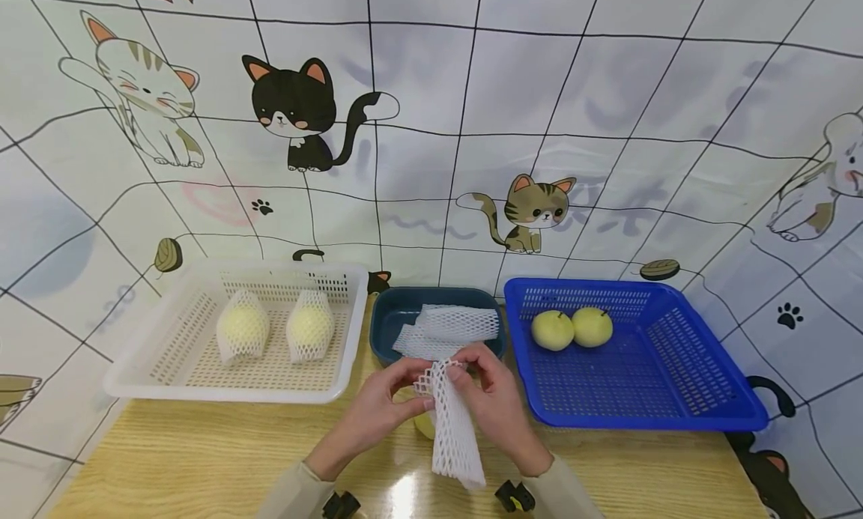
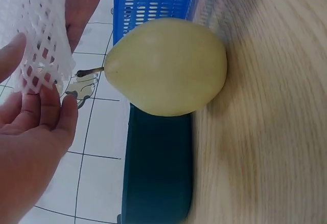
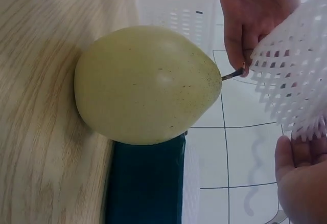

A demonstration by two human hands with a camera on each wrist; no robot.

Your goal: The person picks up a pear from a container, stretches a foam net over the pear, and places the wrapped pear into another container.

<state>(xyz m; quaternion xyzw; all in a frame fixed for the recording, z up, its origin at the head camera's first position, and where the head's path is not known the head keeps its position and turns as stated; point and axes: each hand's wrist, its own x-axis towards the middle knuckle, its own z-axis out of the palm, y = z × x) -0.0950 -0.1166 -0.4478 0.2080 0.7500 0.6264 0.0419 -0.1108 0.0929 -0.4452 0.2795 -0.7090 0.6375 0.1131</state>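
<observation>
A white foam fruit net [image 1: 453, 429] hangs between my two hands, above the table. My left hand [image 1: 382, 401] pinches its edge between thumb and fingers. On the opposite side my right hand [image 1: 497, 401] grips the same net. Below the net a yellow-green pear [image 2: 168, 68] stands on the table with its stem up, apart from the net and both hands. In the head view that pear is mostly hidden behind the net and the left hand. The right wrist view shows the net's lattice edge [image 3: 286, 93] spread near the stem.
A dark teal bin [image 1: 394, 309] behind my hands holds more foam nets [image 1: 458, 323]. To the left, a white basket [image 1: 337, 384] holds two netted pears [image 1: 244, 328]. On the right stands a blue basket [image 1: 647, 384] with two bare pears [image 1: 553, 330]. A patterned curtain rises behind.
</observation>
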